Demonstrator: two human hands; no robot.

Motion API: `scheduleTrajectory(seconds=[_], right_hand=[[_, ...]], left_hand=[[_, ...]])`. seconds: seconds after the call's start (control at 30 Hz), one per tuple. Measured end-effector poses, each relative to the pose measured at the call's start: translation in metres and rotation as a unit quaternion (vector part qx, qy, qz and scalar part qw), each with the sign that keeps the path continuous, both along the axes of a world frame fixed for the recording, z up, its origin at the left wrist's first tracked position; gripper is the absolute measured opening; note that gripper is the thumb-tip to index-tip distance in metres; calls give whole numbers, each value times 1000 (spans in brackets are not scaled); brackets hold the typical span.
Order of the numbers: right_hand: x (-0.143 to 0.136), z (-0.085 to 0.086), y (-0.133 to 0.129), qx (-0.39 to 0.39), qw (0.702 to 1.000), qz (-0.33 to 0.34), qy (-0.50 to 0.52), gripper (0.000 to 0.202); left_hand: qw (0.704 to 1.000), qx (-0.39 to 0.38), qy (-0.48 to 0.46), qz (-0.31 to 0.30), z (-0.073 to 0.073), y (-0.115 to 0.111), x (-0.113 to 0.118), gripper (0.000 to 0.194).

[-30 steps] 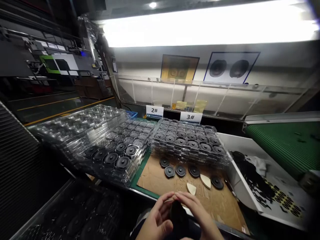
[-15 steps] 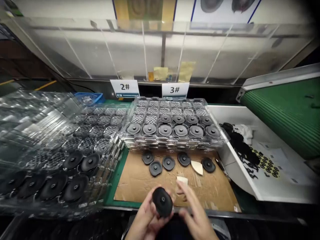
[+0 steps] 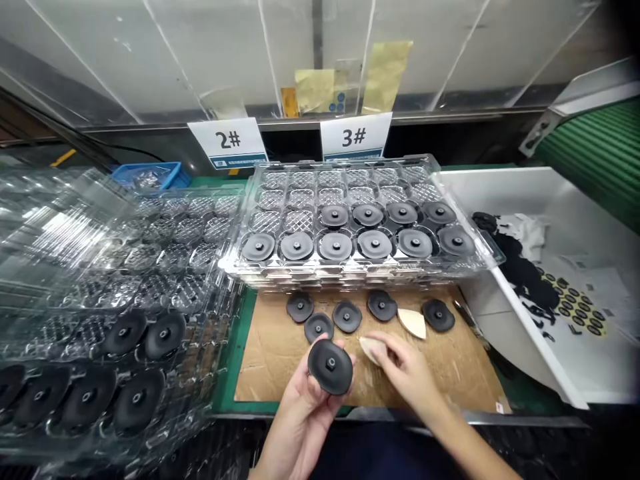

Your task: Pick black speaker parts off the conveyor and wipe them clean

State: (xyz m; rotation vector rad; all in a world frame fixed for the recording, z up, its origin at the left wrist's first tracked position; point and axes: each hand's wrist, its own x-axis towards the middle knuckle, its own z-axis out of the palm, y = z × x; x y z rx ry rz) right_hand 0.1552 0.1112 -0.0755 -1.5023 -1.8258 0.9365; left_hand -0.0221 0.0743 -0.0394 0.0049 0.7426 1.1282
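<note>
My left hand (image 3: 305, 413) is closed round the edges of a black disc (image 3: 331, 367), its small central stud facing up. Just to the right, my right hand (image 3: 407, 373) pinches a small cream-white piece (image 3: 373, 349) low over the cardboard sheet (image 3: 280, 360). Several more black discs (image 3: 347, 317) lie on the cardboard beyond my hands. Between two of them rests a cream wedge-shaped piece (image 3: 412, 323). Behind the cardboard, a clear tray (image 3: 350, 267) holds black discs in its front two rows.
More clear trays (image 3: 200, 293) with black discs are at the left, a blue basket (image 3: 173, 175) behind them. At the right, a white bin (image 3: 530, 353) holds black parts and yellow-backed rings. A thin tool (image 3: 467, 317) lies beside it. Signs hang behind.
The view has moved closer and tilted down. My right hand has gone from spread fingers to a pinch on the cream-white piece. My left hand still holds the black disc, now tilted differently.
</note>
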Motion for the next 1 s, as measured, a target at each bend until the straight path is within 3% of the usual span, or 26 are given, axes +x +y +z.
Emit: scheduleTrajectory(seconds=[0.1,0.2,0.27,0.33,0.37,0.47,0.53,0.6,0.67,0.77,0.83,0.93,1.0], right_hand=[[-14,48,8,22,999,1,46,24],[-29,86,6,71,987,89,112,26],[-34,99,7,34,980,161,108,24],[-36,102,10,-13,977,196,80,21],[-37,101,11,-7,981,182,73,21],[-37,97,9,91,984,119,101,25],[-35,98,4,110,975,147,128,28],[-32,102,-1,53,969,205,130,26],[-31,106,-1,8,971,207,116,23],[-33,109,1,88,981,130,116,24],[-30,111,-2,136,973,139,128,27],[-12,116,-13,85,967,213,106,26],[3,119,-20,49,979,190,61,26]], left_hand=[[1000,11,21,-9,5,4,8,57],[999,5,44,-31,9,6,13,60],[998,1,64,-26,11,6,14,62],[997,4,77,-16,13,7,15,65],[997,3,81,-18,14,7,16,65],[995,-6,97,-34,21,7,16,60],[992,-14,119,-31,25,6,14,60],[991,-19,127,-26,26,4,12,63],[992,-22,120,-35,25,2,12,65],[992,-5,110,-56,24,0,16,58],[992,8,104,-69,26,1,17,55],[992,6,91,-86,33,3,16,60],[993,8,77,-92,37,4,17,66]])
